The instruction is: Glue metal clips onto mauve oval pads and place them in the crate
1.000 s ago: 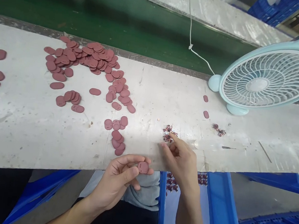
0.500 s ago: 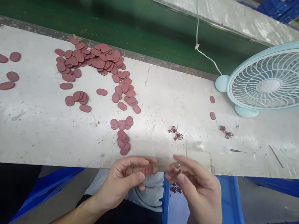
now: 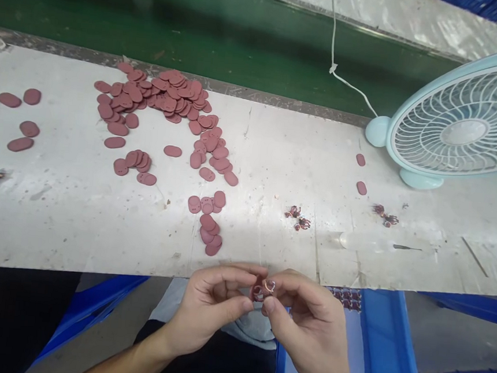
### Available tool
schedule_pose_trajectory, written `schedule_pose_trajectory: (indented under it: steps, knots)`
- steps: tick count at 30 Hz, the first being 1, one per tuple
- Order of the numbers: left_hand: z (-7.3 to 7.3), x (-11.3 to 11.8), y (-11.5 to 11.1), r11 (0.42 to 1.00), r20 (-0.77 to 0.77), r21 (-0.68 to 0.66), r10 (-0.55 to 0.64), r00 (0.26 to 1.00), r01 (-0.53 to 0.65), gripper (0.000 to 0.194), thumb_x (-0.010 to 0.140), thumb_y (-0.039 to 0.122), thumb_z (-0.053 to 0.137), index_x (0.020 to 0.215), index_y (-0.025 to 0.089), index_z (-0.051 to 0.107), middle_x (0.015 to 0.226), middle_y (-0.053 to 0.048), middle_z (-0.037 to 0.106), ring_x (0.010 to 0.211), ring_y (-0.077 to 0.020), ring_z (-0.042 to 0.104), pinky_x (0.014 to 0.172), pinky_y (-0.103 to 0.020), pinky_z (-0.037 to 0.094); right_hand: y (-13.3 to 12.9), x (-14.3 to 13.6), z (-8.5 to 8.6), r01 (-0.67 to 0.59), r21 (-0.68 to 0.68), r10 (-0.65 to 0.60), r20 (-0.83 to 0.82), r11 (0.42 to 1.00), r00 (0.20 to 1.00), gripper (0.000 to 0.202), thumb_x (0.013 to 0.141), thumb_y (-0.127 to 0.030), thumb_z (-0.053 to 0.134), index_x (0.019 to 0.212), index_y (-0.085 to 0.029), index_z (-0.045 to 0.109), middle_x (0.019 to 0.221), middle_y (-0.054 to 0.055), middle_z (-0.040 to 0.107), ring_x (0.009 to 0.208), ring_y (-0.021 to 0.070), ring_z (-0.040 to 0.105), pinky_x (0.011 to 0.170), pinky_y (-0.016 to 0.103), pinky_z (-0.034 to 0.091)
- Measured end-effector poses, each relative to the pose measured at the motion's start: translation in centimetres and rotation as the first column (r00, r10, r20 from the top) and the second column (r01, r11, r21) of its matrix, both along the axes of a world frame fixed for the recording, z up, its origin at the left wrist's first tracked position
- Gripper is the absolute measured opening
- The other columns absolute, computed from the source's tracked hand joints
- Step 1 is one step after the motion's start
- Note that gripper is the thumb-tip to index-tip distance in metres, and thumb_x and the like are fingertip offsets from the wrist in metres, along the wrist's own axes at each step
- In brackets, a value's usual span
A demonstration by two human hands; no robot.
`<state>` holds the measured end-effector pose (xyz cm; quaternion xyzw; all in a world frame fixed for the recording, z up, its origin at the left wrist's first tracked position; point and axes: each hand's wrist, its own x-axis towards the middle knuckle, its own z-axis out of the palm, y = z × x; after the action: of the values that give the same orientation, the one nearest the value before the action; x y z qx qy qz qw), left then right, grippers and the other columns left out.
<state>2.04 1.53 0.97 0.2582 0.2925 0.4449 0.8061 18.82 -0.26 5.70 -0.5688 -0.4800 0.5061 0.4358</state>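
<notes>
My left hand [image 3: 207,302] pinches a reddish-brown oval piece [image 3: 257,292] between thumb and fingers, just off the table's front edge. Close against it, my right hand [image 3: 313,314] grips a small dark-red part [image 3: 269,287] with pale and orange details; its exact kind is too small to tell. The two pieces meet at the fingertips and partly hide each other. Beyond the hands lie loose oval pieces [image 3: 210,235] in a short column, and a big heap of the same ovals [image 3: 169,95] at the back. Small dark figure-like parts [image 3: 298,219] rest ahead of my right hand.
A light-blue fan [image 3: 464,133] with a white cord stands at the right rear. A clear-handled tool [image 3: 367,243] with a dark pointed tip and a thin stick [image 3: 475,257] lie on the table [image 3: 75,223]. Below right, a blue tray [image 3: 386,332] holds rows of small dark-red parts.
My right hand has come left with the small part, which is now up against the oval piece in my left hand. The view has shifted slightly.
</notes>
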Motion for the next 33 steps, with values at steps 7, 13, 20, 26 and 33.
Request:
schedule_pose_trajectory:
  steps: [7,13,20,26,33]
  knots:
    - [-0.3,0.1,0.0,0.995,0.039,-0.098,-0.004,0.999,0.007,0.026,0.08,0.004,0.079,0.096,0.024,0.076,0.116,-0.004,0.079,0.098,-0.0165,0.076,0.086,-0.025,0.061,0.3,0.1,0.3,-0.018,-0.084,0.023,0.058,0.996,0.998,0.012,0.087,-0.013,0.069,0.092,-0.023,0.072,0.083,0.001,0.075,0.071,0.0138,0.07,0.063,0.022,0.059]
    - [-0.5,-0.1,0.0,0.997,-0.075,-0.071,-0.027,0.997,0.022,0.009,0.079,0.011,0.081,0.08,0.02,0.081,0.111,-0.008,0.081,0.097,-0.0218,0.076,0.084,-0.028,0.06,0.5,0.8,0.4,-0.077,-0.065,0.083,0.092,0.995,0.992,0.014,0.088,-0.015,0.071,0.097,-0.026,0.073,0.091,0.001,0.075,0.075,0.0129,0.071,0.064,0.021,0.059]
    - [-0.9,0.1,0.0,0.998,-0.084,-0.057,0.005,0.996,-0.01,0.008,0.082,0.014,0.079,0.081,0.021,0.082,0.111,-0.009,0.081,0.104,-0.0272,0.075,0.086,-0.033,0.06,0.0,0.9,-0.1,-0.066,-0.133,0.058,-0.061,0.989,0.996,0.014,0.091,-0.02,0.072,0.102,-0.028,0.075,0.1,0.002,0.076,0.084,0.0159,0.072,0.069,0.024,0.061]
    - [-0.3,0.2,0.3,0.999,-0.104,-0.033,0.024,0.994,-0.027,0.011,0.082,0.011,0.078,0.081,0.021,0.081,0.11,-0.008,0.081,0.102,-0.0257,0.076,0.085,-0.031,0.061,-0.3,0.8,-0.9,-0.042,-0.158,0.022,-0.126,0.987,0.992,0.02,0.091,-0.019,0.073,0.108,-0.028,0.075,0.104,0.005,0.075,0.091,0.0195,0.073,0.074,0.03,0.063]
    - [0.2,0.7,0.2,0.998,-0.153,-0.02,0.058,0.987,-0.061,0.011,0.083,0.012,0.078,0.081,0.022,0.081,0.109,-0.006,0.081,0.096,-0.0213,0.077,0.083,-0.027,0.063,0.0,0.5,-1.0,-0.012,-0.089,0.0,-0.131,0.996,0.991,0.018,0.092,-0.018,0.072,0.105,-0.029,0.076,0.101,0.003,0.075,0.089,0.0161,0.072,0.075,0.026,0.062]
